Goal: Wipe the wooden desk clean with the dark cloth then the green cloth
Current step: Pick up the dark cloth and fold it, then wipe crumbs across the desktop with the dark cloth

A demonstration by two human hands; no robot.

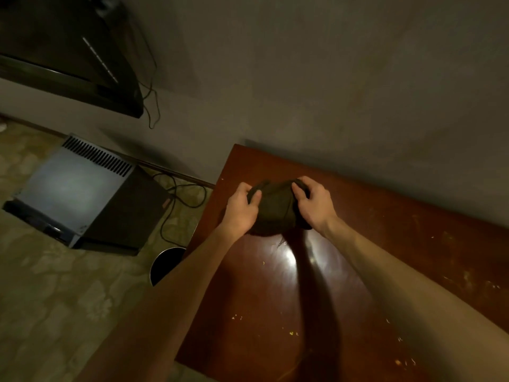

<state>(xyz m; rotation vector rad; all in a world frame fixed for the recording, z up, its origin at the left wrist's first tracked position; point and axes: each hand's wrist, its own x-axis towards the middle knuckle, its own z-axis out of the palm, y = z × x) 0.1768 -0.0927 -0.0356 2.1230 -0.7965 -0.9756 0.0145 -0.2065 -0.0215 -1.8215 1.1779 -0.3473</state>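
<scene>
A dark cloth (274,209) lies bunched near the far left corner of the reddish wooden desk (358,271). My left hand (242,208) grips the cloth's left side, thumb curled over its top edge. My right hand (312,202) grips its right side, fingers curled into the fabric. Pale crumbs and smears dot the desk's front and right parts. No green cloth is in view.
A grey wall (330,78) runs along the desk's far edge. On the patterned floor to the left stand a silver and black box-shaped appliance (82,194) with trailing cables (187,197) and a dark round bin (165,264) by the desk's left edge. A dark screen (68,51) hangs upper left.
</scene>
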